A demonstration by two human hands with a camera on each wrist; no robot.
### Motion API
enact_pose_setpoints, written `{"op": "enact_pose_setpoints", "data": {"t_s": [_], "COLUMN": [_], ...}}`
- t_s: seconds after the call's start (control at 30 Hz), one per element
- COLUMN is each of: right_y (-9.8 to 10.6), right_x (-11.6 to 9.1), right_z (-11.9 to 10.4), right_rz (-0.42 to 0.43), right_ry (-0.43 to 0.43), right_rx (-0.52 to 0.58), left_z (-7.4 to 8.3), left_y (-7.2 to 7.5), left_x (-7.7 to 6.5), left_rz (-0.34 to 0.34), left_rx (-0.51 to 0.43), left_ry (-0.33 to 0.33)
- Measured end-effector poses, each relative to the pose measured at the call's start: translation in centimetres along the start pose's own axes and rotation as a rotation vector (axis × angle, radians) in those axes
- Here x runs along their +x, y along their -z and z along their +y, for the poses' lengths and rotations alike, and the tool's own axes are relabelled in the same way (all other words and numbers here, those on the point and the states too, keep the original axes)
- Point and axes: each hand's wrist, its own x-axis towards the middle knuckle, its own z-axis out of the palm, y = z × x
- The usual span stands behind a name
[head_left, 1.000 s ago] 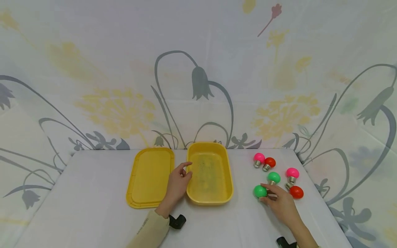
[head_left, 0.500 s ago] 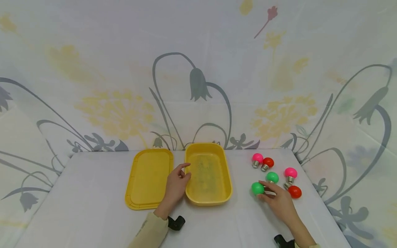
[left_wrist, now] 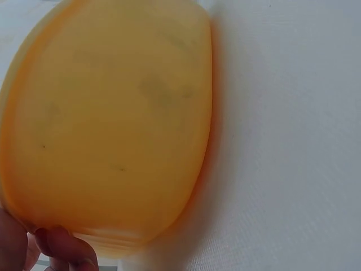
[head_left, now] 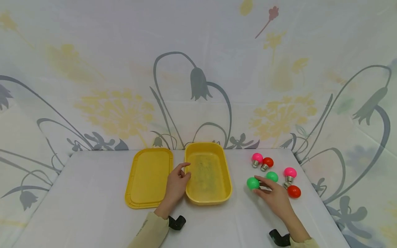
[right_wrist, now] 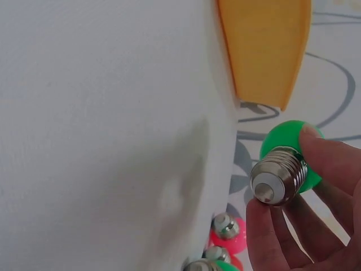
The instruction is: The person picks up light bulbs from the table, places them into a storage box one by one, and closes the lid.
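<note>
My right hand [head_left: 274, 196] holds a green light bulb [head_left: 253, 183] between thumb and fingers, off the table. Its silver screw base [right_wrist: 276, 178] faces the camera in the right wrist view, with the thumb on the green globe. At the left side of a yellow plastic tub [head_left: 229, 177], my left hand [head_left: 176, 184] grips the rim with thumb and fingers. The left wrist view has those fingers [left_wrist: 65, 245] at the edge of the tub's wall. A second green bulb [head_left: 272, 176] lies just behind my right hand, its base hidden.
A flat yellow lid [head_left: 150, 179] lies left of the tub. Pink bulbs [head_left: 257, 157] [head_left: 290, 172] and red bulbs [head_left: 268, 162] [head_left: 294, 191] lie on the right of the white table [head_left: 93, 193]. A flower-patterned cloth [head_left: 130, 69] rises behind the table.
My right hand has lifted the green bulb and carried it slightly left and away from me, toward the tub. The left hand stays at the tub's rim.
</note>
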Motion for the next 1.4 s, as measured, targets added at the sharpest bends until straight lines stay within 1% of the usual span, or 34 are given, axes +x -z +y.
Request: {"op": "enact_pose_setpoints", "data": {"t_s": [0.2, 0.4, 0.6, 0.73, 0.87, 1.03, 1.4], "right_y": [-0.2, -0.3, -0.4, -0.5, -0.6, -0.6, -0.7], "right_x": [0.5, 0.9, 1.4, 1.6, 1.9, 2.1, 3.1], "right_z": [-0.6, -1.2, -1.3, -1.5, -1.9, -2.4, -3.6], "right_rz": [0.008, -0.004, -0.028, -0.024, -0.015, -0.017, -0.022], "right_ry": [0.025, 0.052, 0.074, 0.092, 0.111, 0.112, 0.095], "right_rx": [0.003, 0.030, 0.055, 0.063, 0.078, 0.075, 0.065], "left_z": [0.1, 0.1, 0.3, 0.2, 0.2, 0.2, 0.4], "left_y": [-0.1, -0.3, -0.5, -0.6, -0.7, -0.6, -0.5], "left_x": [0.0, 0.1, 0.0, 0.0, -0.1, -0.1, -0.2], "left_rz": [0.017, 0.031, 0.040, 0.055, 0.060, 0.062, 0.064], "left_rx": [0.033, 0.079, 0.124, 0.149, 0.159, 0.174, 0.133], "left_ry": [0.001, -0.026, -0.035, -0.049, -0.034, -0.016, 0.017]}}
